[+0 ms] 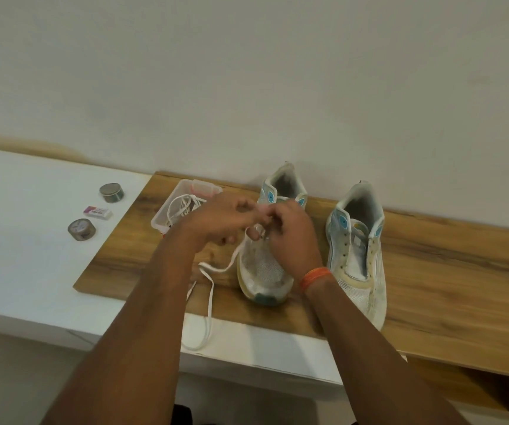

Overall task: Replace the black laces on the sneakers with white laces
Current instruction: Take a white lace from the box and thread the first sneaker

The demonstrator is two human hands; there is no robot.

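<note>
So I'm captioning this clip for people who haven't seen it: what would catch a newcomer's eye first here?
First the two hands, left hand and right hand, meeting at mid-frame over the nearer sneaker, working a white lace that trails off the wooden board. Next, the unlaced second sneaker to the right. Then the clear box holding another white lace, behind the left hand.
</note>
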